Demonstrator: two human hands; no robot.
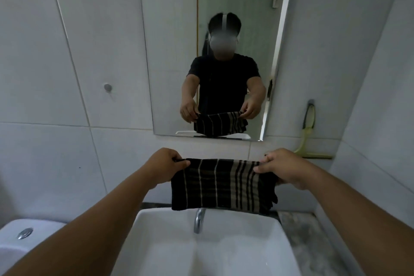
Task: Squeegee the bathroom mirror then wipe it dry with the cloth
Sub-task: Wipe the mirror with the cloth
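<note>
Cloth held taut before the mirror

Left hand and right hand pinch the striped cloth's top corners above the sink. The mirror hangs beyond; the squeegee hangs far right.

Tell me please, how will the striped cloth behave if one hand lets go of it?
The striped cloth is probably floppy: it hangs limp between the left hand and right hand. Released, that side would likely drop toward the faucet. It seems light, pinched by fingertips only.
</note>
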